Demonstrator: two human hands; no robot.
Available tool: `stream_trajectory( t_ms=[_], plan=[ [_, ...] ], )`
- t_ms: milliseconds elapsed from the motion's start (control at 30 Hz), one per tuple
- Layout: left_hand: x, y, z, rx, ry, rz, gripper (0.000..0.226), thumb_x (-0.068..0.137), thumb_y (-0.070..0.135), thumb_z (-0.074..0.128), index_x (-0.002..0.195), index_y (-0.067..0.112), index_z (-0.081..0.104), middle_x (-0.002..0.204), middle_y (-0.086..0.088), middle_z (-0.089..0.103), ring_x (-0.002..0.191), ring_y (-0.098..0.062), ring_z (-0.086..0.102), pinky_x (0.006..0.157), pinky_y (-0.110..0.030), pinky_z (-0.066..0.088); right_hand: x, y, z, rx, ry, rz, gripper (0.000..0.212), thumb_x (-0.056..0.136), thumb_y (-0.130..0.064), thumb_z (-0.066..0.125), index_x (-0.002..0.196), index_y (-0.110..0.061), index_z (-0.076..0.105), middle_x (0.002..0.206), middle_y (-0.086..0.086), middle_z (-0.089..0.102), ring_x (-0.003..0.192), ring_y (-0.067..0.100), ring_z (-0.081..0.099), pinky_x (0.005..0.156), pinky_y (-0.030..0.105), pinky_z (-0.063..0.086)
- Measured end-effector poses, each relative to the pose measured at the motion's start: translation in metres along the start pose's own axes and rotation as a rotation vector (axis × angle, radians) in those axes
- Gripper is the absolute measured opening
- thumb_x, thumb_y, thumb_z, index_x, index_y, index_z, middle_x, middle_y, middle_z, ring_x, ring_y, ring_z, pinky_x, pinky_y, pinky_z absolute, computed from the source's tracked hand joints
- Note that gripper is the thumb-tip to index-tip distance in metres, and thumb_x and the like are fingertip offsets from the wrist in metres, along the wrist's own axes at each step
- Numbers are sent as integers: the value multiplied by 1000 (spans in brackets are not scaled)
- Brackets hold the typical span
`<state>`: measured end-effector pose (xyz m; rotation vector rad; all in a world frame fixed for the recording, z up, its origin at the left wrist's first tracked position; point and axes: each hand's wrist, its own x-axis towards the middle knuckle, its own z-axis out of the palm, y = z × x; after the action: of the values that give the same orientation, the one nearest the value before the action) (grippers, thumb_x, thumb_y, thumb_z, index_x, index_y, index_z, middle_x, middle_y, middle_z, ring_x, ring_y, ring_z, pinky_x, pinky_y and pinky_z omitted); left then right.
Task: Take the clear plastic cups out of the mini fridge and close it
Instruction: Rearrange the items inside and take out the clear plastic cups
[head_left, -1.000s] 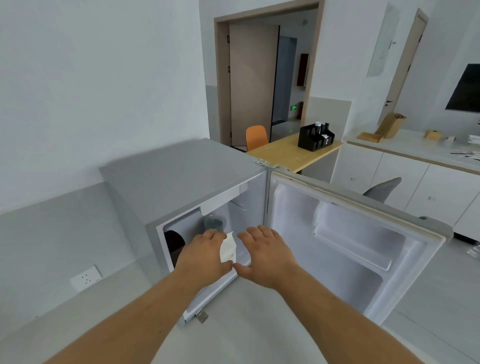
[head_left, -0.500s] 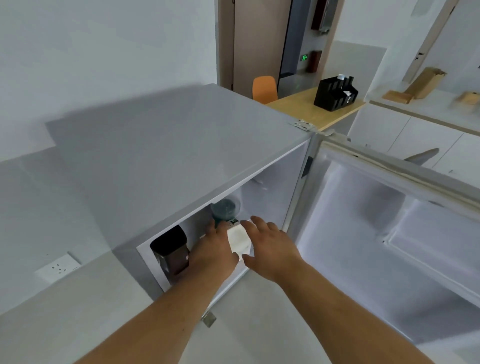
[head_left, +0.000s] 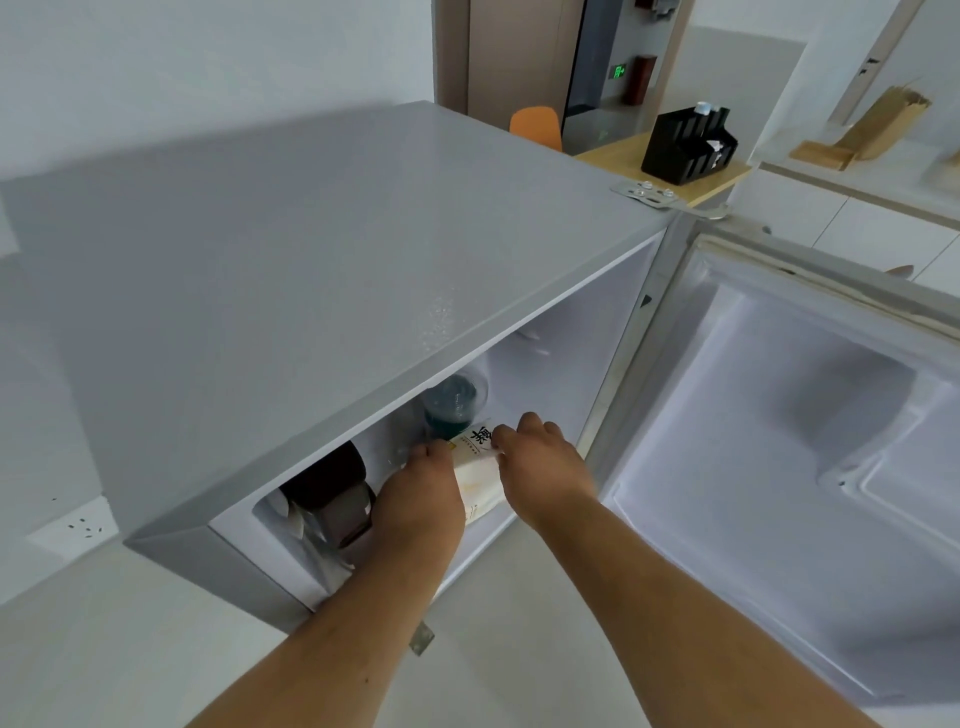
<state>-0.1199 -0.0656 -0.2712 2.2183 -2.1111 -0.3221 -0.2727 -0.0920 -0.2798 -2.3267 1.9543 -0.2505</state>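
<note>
Both hands inside the open mini fridge (head_left: 322, 291), on a white carton, cups behind it.

Clear plastic cup with dark teal contents (head_left: 451, 408) sits at frame centre, just under the fridge's top edge, right behind the white carton with black characters (head_left: 479, 470). Left hand (head_left: 421, 499) is pressed to the carton's left side, right hand (head_left: 543, 467) pinches its upper right corner with the fingertips; whether either touches the cup, can't tell. Dark brown container (head_left: 332, 491) stands left of the left hand. Fridge door (head_left: 810, 441) swung wide at frame right. Black organizer (head_left: 685, 145) on a wooden table (head_left: 618, 156), upper right.
</note>
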Motion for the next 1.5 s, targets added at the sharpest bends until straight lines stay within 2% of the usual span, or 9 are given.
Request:
stream_trajectory(
  t_ms=[300, 400, 500, 767, 900, 1100, 1167, 1267, 1500],
  plan=[
    [-14, 8, -5, -63, 123, 95, 38, 93, 21, 71, 124, 20, 49, 124, -5, 61, 103, -27, 69, 75, -35, 57, -39, 16, -28, 84, 18, -8, 27, 92, -25, 73, 116, -26, 63, 108, 0, 59, 83, 21, 61, 66, 34, 59],
    [-14, 21, -6, -98, 159, 159, 21, 97, 18, 62, 116, 21, 54, 115, -4, 63, 92, -26, 70, 70, -34, 58, -60, 30, -32, 159, 22, 59, 6, 101, -27, 57, 107, -27, 56, 105, -4, 59, 77, 21, 61, 58, 28, 52],
    [-9, 36, 0, -128, 174, 226, 19, 96, 18, 64, 114, 22, 58, 113, -3, 62, 87, -24, 69, 66, -32, 59, -77, 41, -30, 320, 37, 185, 7, 104, -28, 47, 99, -29, 51, 98, -7, 59, 75, 17, 59, 57, 26, 45],
    [21, 78, 18, -380, 265, 375, 43, 93, 24, 75, 132, 21, 57, 148, -5, 52, 112, -28, 67, 88, -34, 59, -79, 42, -17, 681, 133, 415, 15, 102, -23, 52, 87, -26, 49, 86, 1, 62, 72, 19, 63, 60, 36, 51],
    [9, 69, 36, -667, 197, 160, 66, 93, 33, 73, 147, 29, 35, 155, -4, 45, 122, -27, 62, 92, -40, 60, -53, 40, -13, 718, 180, 436, 12, 102, -24, 53, 90, -23, 49, 96, -2, 59, 76, 13, 58, 58, 30, 43],
    [20, 63, 63, -1134, -289, -206, 54, 99, 31, 66, 146, 26, 41, 149, -5, 52, 132, -27, 55, 109, -44, 48, -10, 39, -1, 689, 163, 436, 4, 102, -22, 53, 98, -21, 52, 102, 3, 58, 81, 16, 57, 58, 26, 38],
    [31, 65, 68, -1280, -421, -239, 45, 102, 23, 62, 142, 34, 43, 141, -4, 58, 125, -26, 62, 104, -45, 52, 5, 41, 1, 672, 171, 442, 1, 102, -21, 53, 101, -21, 53, 100, 4, 59, 78, 16, 57, 56, 24, 36],
    [47, 65, 75, -1658, -488, -419, 30, 105, 18, 54, 111, 47, 58, 100, 4, 76, 90, -14, 75, 73, -27, 62, 24, 42, 5, 640, 184, 428, 1, 101, -22, 52, 101, -22, 52, 96, 3, 59, 75, 14, 55, 55, 25, 35],
    [71, 61, 77, -1768, -391, -466, 39, 103, 13, 54, 133, 36, 49, 113, -5, 73, 109, -16, 72, 81, -27, 54, 64, 37, 11, 670, 159, 365, 7, 102, -21, 48, 101, -27, 51, 89, 0, 60, 69, 8, 54, 49, 20, 32]
  ],
)
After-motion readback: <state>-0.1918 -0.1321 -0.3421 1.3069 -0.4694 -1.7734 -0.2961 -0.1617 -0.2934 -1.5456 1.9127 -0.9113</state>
